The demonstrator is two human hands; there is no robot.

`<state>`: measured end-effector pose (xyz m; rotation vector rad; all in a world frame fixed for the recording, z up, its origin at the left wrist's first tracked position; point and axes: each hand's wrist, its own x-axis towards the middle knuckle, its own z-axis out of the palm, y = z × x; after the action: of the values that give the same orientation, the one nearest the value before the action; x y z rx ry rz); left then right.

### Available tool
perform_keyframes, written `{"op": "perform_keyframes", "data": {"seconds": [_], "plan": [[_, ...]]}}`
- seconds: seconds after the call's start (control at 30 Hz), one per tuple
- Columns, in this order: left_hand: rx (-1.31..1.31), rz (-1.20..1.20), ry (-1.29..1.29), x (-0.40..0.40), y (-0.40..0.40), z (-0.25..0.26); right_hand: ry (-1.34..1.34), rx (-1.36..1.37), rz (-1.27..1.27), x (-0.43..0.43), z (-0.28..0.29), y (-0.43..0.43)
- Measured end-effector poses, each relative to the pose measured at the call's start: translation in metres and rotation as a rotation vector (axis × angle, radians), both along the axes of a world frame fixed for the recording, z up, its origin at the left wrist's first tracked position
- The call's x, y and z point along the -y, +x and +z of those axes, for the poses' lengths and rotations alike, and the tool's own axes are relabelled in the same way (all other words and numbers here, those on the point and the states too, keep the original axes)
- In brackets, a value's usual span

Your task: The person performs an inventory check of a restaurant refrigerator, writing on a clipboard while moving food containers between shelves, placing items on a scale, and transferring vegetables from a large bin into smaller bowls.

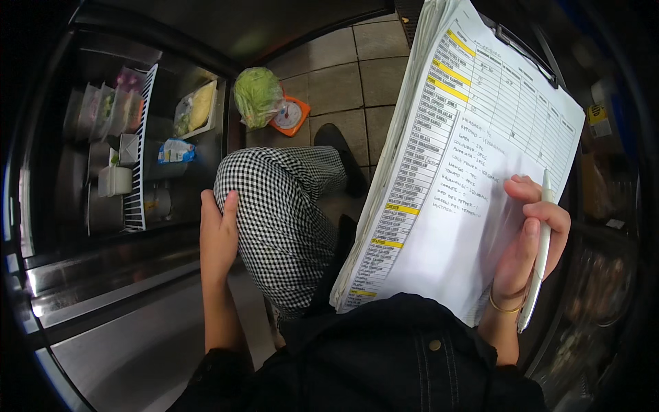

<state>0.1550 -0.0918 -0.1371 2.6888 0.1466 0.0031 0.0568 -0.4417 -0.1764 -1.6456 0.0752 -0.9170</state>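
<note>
My right hand (548, 221) holds a white pen (533, 293) between its fingers, over a clipboard with a thick stack of papers. A loose handwritten sheet (437, 257) lies on top of a printed form (515, 103) with yellow highlighted rows. The black clip (522, 54) grips the far end of the stack, whose near end meets my dark jacket. My left hand (220, 232) holds nothing and rests against the knee of my checked trousers (267, 201), thumb apart from the fingers.
At left, a refrigerated cabinet holds a white wire rack (140, 154), clear tubs (105, 110), a blue packet (176, 151) and a wrapped tray (198, 108). On the tiled floor (334, 77), a bagged green cabbage (257, 97) overlaps an orange dial scale (289, 116). Dim shelves stand at right.
</note>
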Motion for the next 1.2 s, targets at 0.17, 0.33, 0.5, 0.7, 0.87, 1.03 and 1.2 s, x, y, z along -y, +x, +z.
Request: {"op": "perform_keyframes", "data": {"seconds": [0.17, 0.33, 0.5, 0.7, 0.87, 1.03, 1.2], "plan": [[0.024, 0.041, 0.115, 0.011, -0.007, 0.008, -0.016, 0.019, 0.011, 0.000, 0.008, 0.000], [0.177, 0.004, 0.523, 0.017, -0.016, 0.008, -0.038, 0.009, 0.002, 0.001, 0.017, -0.004], [0.252, -0.050, 0.629, 0.013, -0.018, 0.006, -0.074, -0.014, 0.055, 0.008, 0.021, -0.008], [0.280, -0.037, 0.655, 0.010, -0.024, 0.013, -0.035, 0.033, 0.074, 0.011, 0.036, -0.011], [0.302, -0.080, 0.376, 0.026, -0.035, 0.039, -0.032, 0.081, 0.102, 0.008, 0.049, -0.010], [0.079, -0.308, -0.624, 0.079, -0.029, 0.046, -0.063, 0.032, 0.076, 0.006, 0.062, -0.011], [-0.525, -0.434, -1.364, 0.143, -0.020, 0.039, -0.092, -0.012, 0.130, 0.003, 0.077, -0.003]]}}
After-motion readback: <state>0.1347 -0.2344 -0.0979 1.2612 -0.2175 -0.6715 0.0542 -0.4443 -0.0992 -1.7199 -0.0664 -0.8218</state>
